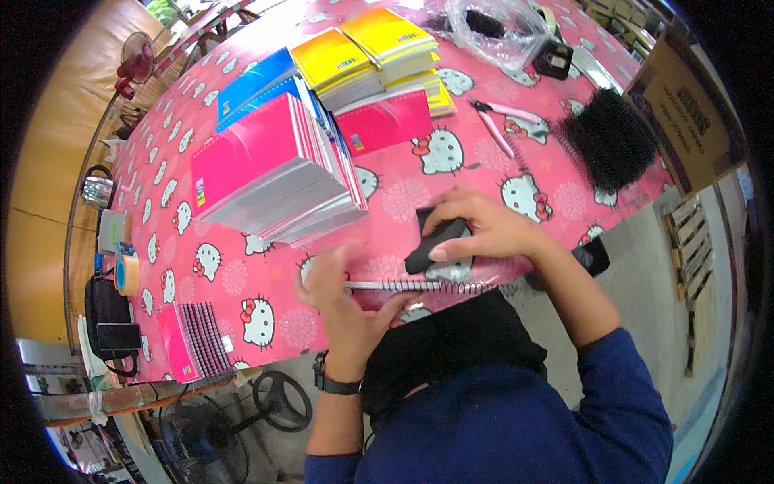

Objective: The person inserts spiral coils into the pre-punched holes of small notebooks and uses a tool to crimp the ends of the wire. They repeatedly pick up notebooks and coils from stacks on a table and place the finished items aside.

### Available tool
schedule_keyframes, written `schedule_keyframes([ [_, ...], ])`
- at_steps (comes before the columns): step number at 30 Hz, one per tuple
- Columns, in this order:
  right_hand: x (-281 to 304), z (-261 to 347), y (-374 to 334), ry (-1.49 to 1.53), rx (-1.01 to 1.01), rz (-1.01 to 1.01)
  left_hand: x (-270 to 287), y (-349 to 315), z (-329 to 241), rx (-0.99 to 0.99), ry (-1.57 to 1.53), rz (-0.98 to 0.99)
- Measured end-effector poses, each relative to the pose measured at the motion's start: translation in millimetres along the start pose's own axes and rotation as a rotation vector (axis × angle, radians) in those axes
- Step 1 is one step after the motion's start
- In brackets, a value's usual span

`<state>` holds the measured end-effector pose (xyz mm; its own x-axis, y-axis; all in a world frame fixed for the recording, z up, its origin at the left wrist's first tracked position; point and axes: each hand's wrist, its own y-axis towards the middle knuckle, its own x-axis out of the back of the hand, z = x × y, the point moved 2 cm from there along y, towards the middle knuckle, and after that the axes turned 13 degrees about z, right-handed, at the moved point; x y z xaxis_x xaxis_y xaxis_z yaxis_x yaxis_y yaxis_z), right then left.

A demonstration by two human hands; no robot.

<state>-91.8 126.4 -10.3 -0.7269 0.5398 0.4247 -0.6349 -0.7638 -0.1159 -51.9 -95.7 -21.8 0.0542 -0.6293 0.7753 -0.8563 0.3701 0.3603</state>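
Near the table's front edge, a notebook (367,285) shows as a thin pale strip, edge-on to me. A black spiral coil (472,288) runs along its edge and sticks out past it to the right. My left hand (343,302), partly blurred, is closed around the notebook's left part, thumb on the near side. Just beyond the coil, my right hand (476,230) grips a soft-looking black block (435,240), perhaps foam or cloth; I cannot tell which. The block sits close to the coil; whether they touch is unclear.
Stacks of pink (258,161), blue (258,81) and yellow notebooks (334,60) stand beyond my hands. Pink-handled pliers (504,129), a heap of black coils (609,141) and a cardboard box (685,113) are on the right. Bound notebooks (193,343) lie front left, near tape (126,273).
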Motion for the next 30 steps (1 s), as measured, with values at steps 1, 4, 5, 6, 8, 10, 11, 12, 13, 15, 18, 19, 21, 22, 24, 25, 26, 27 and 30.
schedule_keyframes([
  [1,4.2,-4.9,-0.4,0.012,0.034,-0.069,-1.9,-0.1,1.9,0.011,0.004,-0.083],
  [4,-12.6,-8.2,-2.3,0.513,0.307,0.038,-19.2,-11.9,30.3,0.119,-0.484,-0.380],
  [5,-20.9,-9.6,-0.6,0.494,0.331,0.091,-31.0,-21.0,45.0,0.259,-0.686,-0.140],
  [6,-24.1,-13.2,0.6,0.352,0.248,0.072,-40.1,-24.7,54.2,0.370,-0.874,0.098],
  [8,-7.8,-5.7,4.8,0.046,0.086,-0.056,-41.6,-26.2,57.0,0.358,-1.000,0.069],
  [10,-2.0,8.8,8.5,0.228,0.262,0.022,-38.2,-27.4,59.8,0.201,-0.966,0.027],
  [11,-7.3,13.6,8.8,0.313,0.335,0.099,-34.7,-24.9,55.6,0.164,-0.950,0.004],
  [12,-14.6,13.0,9.4,0.422,0.376,0.171,-37.3,-26.3,53.1,0.171,-1.003,0.029],
  [13,-14.0,12.6,11.3,0.317,0.299,0.126,-38.5,-25.1,51.5,0.177,-1.054,0.054],
  [15,-7.2,-0.4,19.5,0.235,0.187,0.103,-39.0,-21.3,50.9,0.165,-1.081,0.041],
  [18,-19.9,-5.3,24.8,0.415,0.409,0.119,-41.6,-25.1,55.2,0.171,-1.081,0.008],
  [19,-26.1,-2.2,25.6,0.417,0.331,0.148,-42.8,-24.9,58.5,0.144,-1.067,-0.001],
  [21,-28.4,-4.5,24.9,0.422,0.252,0.172,-46.4,-25.0,61.0,0.154,-1.087,0.006],
  [22,-21.7,-14.2,27.7,0.206,0.168,0.076,-45.1,-24.1,58.2,0.151,-1.085,0.011],
  [24,-16.8,-22.1,28.1,-0.006,0.081,-0.014,-42.8,-25.9,51.6,0.160,-1.100,0.024],
  [25,-18.9,-21.5,27.4,0.301,0.215,0.051,-40.7,-26.1,51.4,0.167,-1.099,0.019],
  [26,-20.6,-18.9,26.8,0.609,0.347,0.117,-36.6,-23.5,52.6,0.164,-1.090,0.019],
  [27,-28.6,-1.0,26.5,0.766,0.425,0.116,-34.8,-24.2,54.4,0.176,-1.094,0.021],
  [30,-39.8,-3.3,35.8,0.291,0.128,-0.019,-36.2,-23.8,55.2,0.176,-0.925,0.039],
])
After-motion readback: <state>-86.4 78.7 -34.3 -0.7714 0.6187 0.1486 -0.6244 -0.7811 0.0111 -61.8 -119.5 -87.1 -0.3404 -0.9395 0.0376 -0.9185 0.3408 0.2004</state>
